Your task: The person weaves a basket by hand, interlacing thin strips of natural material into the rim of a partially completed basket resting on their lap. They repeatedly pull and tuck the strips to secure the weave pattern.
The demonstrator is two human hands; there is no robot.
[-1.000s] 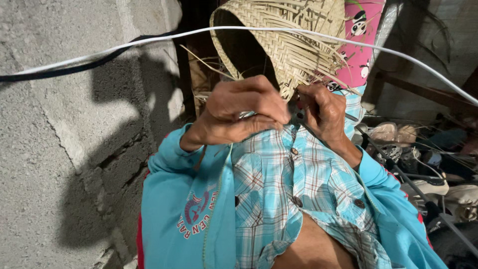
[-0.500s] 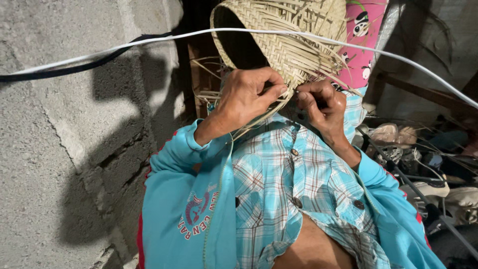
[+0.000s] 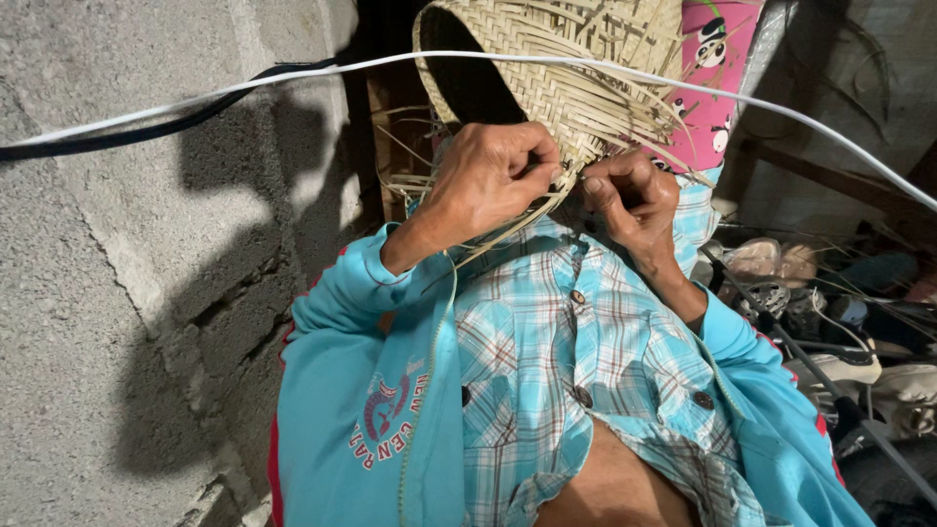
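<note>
A half-woven basket (image 3: 576, 68) of pale flat straw strips rests against my chest, its dark mouth facing left. My left hand (image 3: 493, 176) is closed on loose strips at the basket's lower rim. My right hand (image 3: 630, 195) pinches a strip (image 3: 517, 229) at the same rim, thumb and fingers together. Loose strip ends stick out to the left of the hands. Below the hands are my turquoise jacket sleeves and checked shirt.
A grey block wall (image 3: 146, 293) fills the left side. A white cord (image 3: 781, 107) arcs across the view above the hands. A pink patterned cloth (image 3: 717, 88) lies behind the basket. Shoes and clutter (image 3: 839, 322) sit at the right.
My left hand has lifted off my chest and moved up to the basket's rim. The basket has shifted slightly. My right hand stays at the rim.
</note>
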